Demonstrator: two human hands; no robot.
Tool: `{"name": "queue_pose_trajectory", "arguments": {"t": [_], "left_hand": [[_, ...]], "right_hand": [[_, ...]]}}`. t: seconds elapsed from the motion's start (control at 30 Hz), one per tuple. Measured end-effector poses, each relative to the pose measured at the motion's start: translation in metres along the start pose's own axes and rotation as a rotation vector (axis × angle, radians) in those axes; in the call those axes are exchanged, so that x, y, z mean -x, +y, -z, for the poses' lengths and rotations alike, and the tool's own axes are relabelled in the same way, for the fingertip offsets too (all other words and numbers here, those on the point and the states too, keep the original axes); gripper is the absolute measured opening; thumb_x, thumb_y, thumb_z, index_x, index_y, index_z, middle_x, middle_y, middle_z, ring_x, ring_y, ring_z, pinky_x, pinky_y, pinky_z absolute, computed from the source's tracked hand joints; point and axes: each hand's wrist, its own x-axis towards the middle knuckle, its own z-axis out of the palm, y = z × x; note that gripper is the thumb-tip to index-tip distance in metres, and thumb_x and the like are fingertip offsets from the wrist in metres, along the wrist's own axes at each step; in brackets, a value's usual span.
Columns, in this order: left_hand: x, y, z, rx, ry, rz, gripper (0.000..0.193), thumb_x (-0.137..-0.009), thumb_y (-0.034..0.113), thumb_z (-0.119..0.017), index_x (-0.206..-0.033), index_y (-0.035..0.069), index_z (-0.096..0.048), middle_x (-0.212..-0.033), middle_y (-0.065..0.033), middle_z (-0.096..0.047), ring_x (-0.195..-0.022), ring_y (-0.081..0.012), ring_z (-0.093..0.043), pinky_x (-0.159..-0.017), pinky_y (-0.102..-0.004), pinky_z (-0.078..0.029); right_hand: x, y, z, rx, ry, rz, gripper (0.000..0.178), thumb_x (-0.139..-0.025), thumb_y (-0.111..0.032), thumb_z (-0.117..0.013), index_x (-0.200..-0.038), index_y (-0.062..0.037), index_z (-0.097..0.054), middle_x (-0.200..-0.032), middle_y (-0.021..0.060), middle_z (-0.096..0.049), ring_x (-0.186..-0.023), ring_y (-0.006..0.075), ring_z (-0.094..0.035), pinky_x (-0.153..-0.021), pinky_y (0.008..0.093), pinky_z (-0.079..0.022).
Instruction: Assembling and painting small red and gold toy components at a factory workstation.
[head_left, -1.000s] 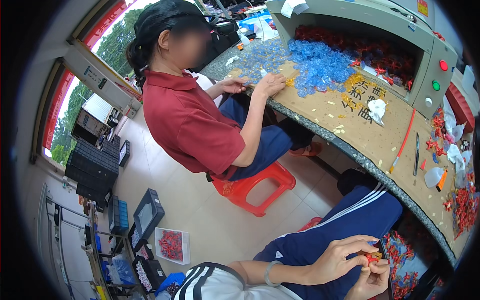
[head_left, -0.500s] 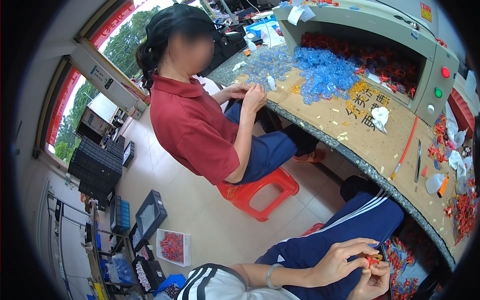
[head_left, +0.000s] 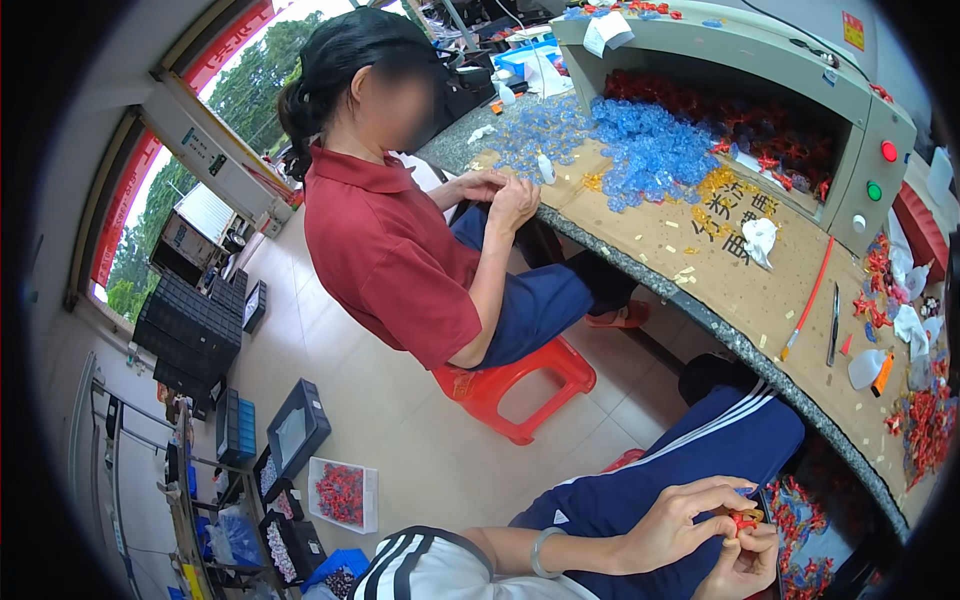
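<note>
My left hand (head_left: 675, 525), a pale bangle on its wrist, pinches a small red plastic piece (head_left: 741, 521) between fingertips. From below, my right hand (head_left: 742, 568) closes on the same piece, thumb and fingers meeting my left fingertips. Bits of amber and blue show beside the red one, but its full shape is hidden by the fingers. Both hands are above my blue-trousered lap, beside the table edge. Just beyond them, below the table, lies a heap of red and blue plastic pieces (head_left: 800, 520).
A co-worker in a red shirt (head_left: 390, 250) sits on a red stool (head_left: 515, 400) at the table (head_left: 640, 245). Blue pieces (head_left: 650, 150) lie before a grey machine (head_left: 870, 150). Tweezers (head_left: 833, 325), a thin red brush (head_left: 808, 295) and a white bottle (head_left: 866, 368) lie nearer me.
My hands hold nearly the same pose around the red piece. The co-worker's head has turned slightly and their hands have lowered a little.
</note>
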Motion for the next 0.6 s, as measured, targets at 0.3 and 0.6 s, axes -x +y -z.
{"name": "queue_pose_trajectory", "arguments": {"t": [0.3, 0.6], "left_hand": [[0.0025, -0.0021, 0.0017, 0.003, 0.003, -0.016, 0.02, -0.079, -0.004, -0.062, -0.099, -0.006, -0.063, -0.12, -0.0188, -0.058, -0.098, -0.0262, -0.065, -0.081, -0.0321, -0.055], [0.0015, 0.0009, 0.002, 0.004, -0.005, -0.014, 0.021, -0.078, -0.008, -0.06, -0.098, -0.007, -0.063, -0.121, -0.0185, -0.057, -0.098, -0.026, -0.065, -0.081, -0.0318, -0.055]], "right_hand": [[0.0027, 0.0, -0.0009, -0.014, -0.018, -0.033, 0.023, -0.08, -0.009, -0.072, -0.076, 0.002, -0.052, -0.084, 0.0102, -0.054, -0.079, 0.0205, -0.055, -0.076, 0.0326, -0.048], [0.0029, -0.0002, 0.0001, 0.003, -0.006, -0.04, 0.021, -0.08, -0.005, -0.071, -0.076, 0.002, -0.052, -0.085, 0.0107, -0.055, -0.08, 0.0215, -0.056, -0.076, 0.0325, -0.049]]}}
